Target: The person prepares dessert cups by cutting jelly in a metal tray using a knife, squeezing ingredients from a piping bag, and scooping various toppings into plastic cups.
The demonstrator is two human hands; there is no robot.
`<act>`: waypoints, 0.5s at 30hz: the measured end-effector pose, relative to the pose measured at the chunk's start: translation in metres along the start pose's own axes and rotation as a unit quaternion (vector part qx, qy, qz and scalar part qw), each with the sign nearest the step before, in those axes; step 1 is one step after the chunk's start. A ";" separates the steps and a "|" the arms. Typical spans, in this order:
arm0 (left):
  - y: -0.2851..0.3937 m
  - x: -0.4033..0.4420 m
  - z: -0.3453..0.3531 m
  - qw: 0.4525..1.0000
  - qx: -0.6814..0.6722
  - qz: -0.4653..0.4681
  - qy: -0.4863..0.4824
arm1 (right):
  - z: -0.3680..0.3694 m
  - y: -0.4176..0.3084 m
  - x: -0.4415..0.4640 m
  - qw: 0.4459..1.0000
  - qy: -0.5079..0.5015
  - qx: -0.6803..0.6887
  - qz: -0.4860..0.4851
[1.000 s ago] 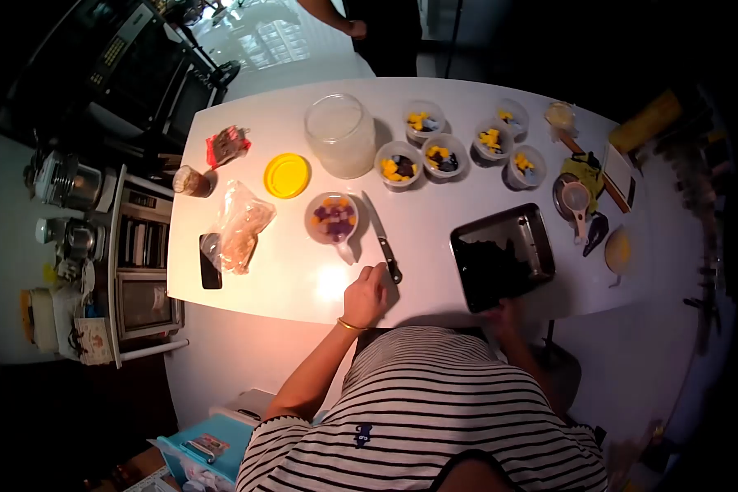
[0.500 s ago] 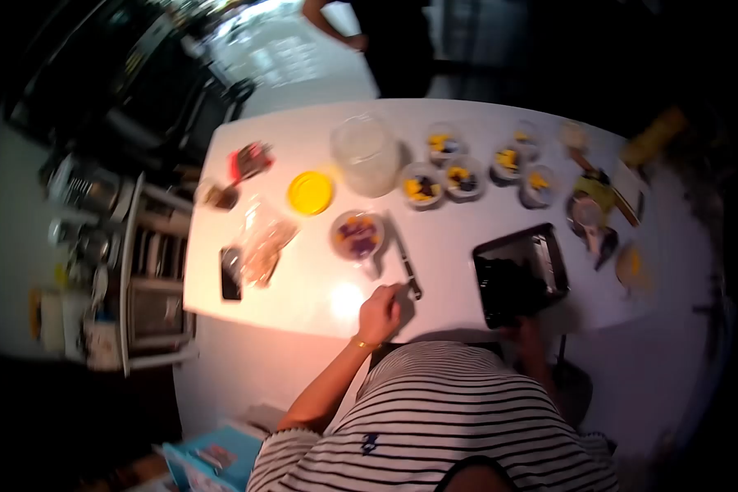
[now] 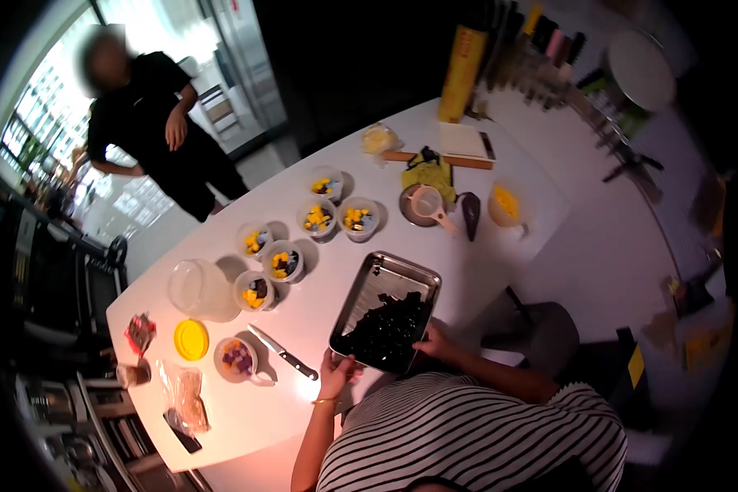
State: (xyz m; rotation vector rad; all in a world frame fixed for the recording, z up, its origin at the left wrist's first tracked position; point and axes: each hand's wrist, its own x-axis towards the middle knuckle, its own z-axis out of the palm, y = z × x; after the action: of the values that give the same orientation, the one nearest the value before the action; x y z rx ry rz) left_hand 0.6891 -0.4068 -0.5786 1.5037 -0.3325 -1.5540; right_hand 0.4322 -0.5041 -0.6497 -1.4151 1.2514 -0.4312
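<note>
A rectangular metal tray [image 3: 395,280] with a pile of glossy black jelly pieces [image 3: 385,330] at its near end is between my hands. My left hand [image 3: 337,375] grips the tray's near left corner. On the near right side, my right hand [image 3: 439,344] holds the rim, its fingers partly hidden. To the left lies a knife [image 3: 283,353] with a black handle. Beyond it stands a white handled cup [image 3: 236,359] with purple and orange cubes. Several clear cups [image 3: 284,262] of yellow and dark cubes stand past the tray.
At the left are a large clear container [image 3: 203,290], a yellow lid [image 3: 191,339], a plastic bag [image 3: 184,394] and a phone [image 3: 181,433]. A strainer [image 3: 428,202] and a bowl [image 3: 508,203] are at the right. Another person [image 3: 160,123] stands beyond the table.
My view has swung to the right. My left hand has gone from beside the knife to the tray's corner, so both hands are now on the tray.
</note>
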 end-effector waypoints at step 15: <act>0.056 -0.101 0.023 0.969 -0.067 0.106 0.212 | -0.099 -0.042 0.017 0.937 -0.346 0.036 0.027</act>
State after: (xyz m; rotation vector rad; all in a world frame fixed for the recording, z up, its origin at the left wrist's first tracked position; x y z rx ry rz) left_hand 0.6751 -0.3704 -0.4677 1.5897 -0.1318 -1.0333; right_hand 0.3754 -0.5758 -0.5907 -1.3005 0.6848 0.0716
